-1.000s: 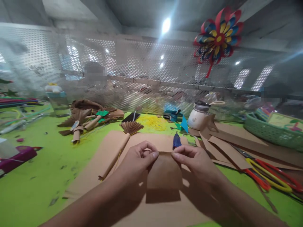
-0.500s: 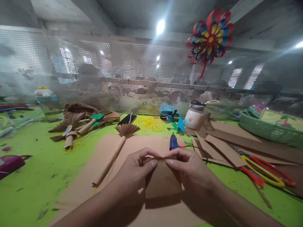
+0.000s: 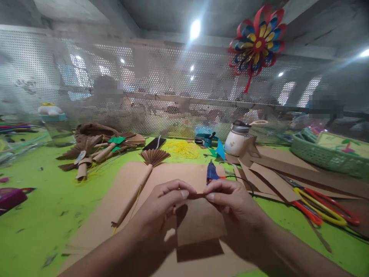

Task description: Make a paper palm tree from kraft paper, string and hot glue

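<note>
A brown paper piece (image 3: 200, 225) hangs from both hands, its top edge folded over in a narrow strip. My left hand (image 3: 168, 200) pinches that edge between thumb and fingers. Close beside it, my right hand (image 3: 227, 196) pinches the same edge, the fingertips almost meeting. Below lies a large brown paper sheet (image 3: 103, 215), on which the held piece casts a shadow. Left of my hands a rolled paper tube with a pleated fan top (image 3: 134, 196) rests on the sheet. Just beyond my right hand is a blue glue gun (image 3: 211, 172).
Scissors (image 3: 325, 207) with red and yellow handles lie at right among cut brown paper (image 3: 265, 177), before a green basket (image 3: 325, 156). Yellow raffia-like strands (image 3: 180, 149) and a pale jar (image 3: 238, 140) stand behind. Finished-looking paper bundles (image 3: 83, 163) and a purple object (image 3: 11, 200) sit left.
The fold along the paper's top edge has turned further over under my fingertips. The paper's lower edge has swung slightly toward me.
</note>
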The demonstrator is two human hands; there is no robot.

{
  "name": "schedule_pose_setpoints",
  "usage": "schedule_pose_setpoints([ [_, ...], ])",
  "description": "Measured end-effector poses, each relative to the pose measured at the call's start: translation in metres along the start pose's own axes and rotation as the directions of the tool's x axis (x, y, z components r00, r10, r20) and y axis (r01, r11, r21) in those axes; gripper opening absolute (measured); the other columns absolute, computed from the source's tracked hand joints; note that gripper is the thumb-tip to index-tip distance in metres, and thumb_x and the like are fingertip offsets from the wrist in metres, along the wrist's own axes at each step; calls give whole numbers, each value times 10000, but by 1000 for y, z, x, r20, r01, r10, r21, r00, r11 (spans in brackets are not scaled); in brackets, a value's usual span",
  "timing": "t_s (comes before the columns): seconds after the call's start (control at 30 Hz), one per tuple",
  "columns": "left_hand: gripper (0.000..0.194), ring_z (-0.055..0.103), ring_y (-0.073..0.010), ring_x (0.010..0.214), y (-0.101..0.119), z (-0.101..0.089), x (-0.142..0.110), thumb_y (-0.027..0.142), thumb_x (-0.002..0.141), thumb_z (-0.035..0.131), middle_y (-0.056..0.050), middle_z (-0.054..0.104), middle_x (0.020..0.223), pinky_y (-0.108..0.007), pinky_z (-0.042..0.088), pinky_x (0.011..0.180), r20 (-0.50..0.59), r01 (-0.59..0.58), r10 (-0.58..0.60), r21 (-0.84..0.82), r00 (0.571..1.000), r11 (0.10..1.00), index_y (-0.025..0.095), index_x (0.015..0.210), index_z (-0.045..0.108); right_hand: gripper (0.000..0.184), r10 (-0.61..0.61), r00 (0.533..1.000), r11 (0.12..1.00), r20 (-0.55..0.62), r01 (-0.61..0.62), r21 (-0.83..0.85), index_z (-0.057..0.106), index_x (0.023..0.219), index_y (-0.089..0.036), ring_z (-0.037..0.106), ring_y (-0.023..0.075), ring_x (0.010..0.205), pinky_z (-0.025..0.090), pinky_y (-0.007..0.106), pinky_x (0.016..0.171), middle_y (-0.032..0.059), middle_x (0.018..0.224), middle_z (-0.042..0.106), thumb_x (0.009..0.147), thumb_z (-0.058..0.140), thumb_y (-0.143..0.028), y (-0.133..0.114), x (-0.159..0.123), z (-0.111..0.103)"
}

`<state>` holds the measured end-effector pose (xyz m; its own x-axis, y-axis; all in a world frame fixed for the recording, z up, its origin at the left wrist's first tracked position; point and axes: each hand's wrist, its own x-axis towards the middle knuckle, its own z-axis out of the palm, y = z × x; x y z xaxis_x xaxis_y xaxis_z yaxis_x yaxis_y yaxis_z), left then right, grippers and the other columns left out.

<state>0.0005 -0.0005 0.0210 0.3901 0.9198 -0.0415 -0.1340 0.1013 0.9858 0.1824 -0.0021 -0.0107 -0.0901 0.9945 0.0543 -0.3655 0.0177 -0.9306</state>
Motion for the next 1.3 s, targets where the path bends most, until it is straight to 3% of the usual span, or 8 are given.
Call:
schedule_pose_setpoints([
  [0.1,214,523,-135,657,-4,3,0,388,838,543,-5,559,701,-241,403,580,3,44,-44,-56,999,997,187,772,576,82,12,1000,998,11,-11,-59,739,693,-195,526,135,605,405,294,633,4,626,629,626,779,-169,3,0,0],
  [0.3,241,448,-83,511,-14,0,8,324,721,705,31,518,565,-213,320,516,119,215,-201,-123,972,969,133,682,563,82,20,999,985,36,-14,-174,730,668,-180,533,134,615,377,275,594,7,638,625,608,785,-179,0,-1,1],
  [0.5,289,495,-107,512,-14,-4,12,392,663,720,15,574,558,-227,325,527,91,199,-195,-36,976,979,133,694,594,65,-28,997,982,69,40,-187,730,679,-173,525,122,619,370,265,592,6,652,630,644,776,-203,-1,1,1],
  [0.6,355,493,-114,501,-14,-6,16,448,596,748,18,575,544,-232,313,521,85,204,-208,63,974,977,143,679,585,75,32,996,986,87,-18,-164,724,720,-171,524,121,624,365,257,586,6,665,619,654,757,-184,-1,2,-3],
  [0.8,327,477,-106,484,-14,-2,16,446,628,710,36,557,528,-222,297,489,45,167,-171,73,984,983,160,671,558,345,79,973,990,215,-50,-135,696,965,-199,569,170,766,417,293,675,35,843,622,629,686,-120,-6,2,-7],
  [0.93,272,473,-97,479,-17,1,13,405,703,666,43,551,531,-215,310,481,60,150,-154,69,986,986,154,689,563,161,111,976,961,187,-57,-270,659,849,-175,559,149,643,404,276,584,31,728,624,719,718,-249,-4,-1,-1],
  [1.03,241,463,-95,484,-20,0,12,372,726,650,47,531,530,-212,314,479,39,130,-137,147,990,981,149,691,569,214,121,985,954,126,-80,-289,630,740,-160,491,107,529,355,243,503,-6,606,569,726,738,-344,-3,-2,2],
  [1.3,245,459,-106,526,-19,-2,14,389,747,607,39,515,576,-219,322,495,58,83,-100,244,993,966,150,706,566,283,98,992,954,86,-69,-293,639,700,-155,484,102,533,341,237,512,-19,579,565,653,792,-388,-5,0,1],
])
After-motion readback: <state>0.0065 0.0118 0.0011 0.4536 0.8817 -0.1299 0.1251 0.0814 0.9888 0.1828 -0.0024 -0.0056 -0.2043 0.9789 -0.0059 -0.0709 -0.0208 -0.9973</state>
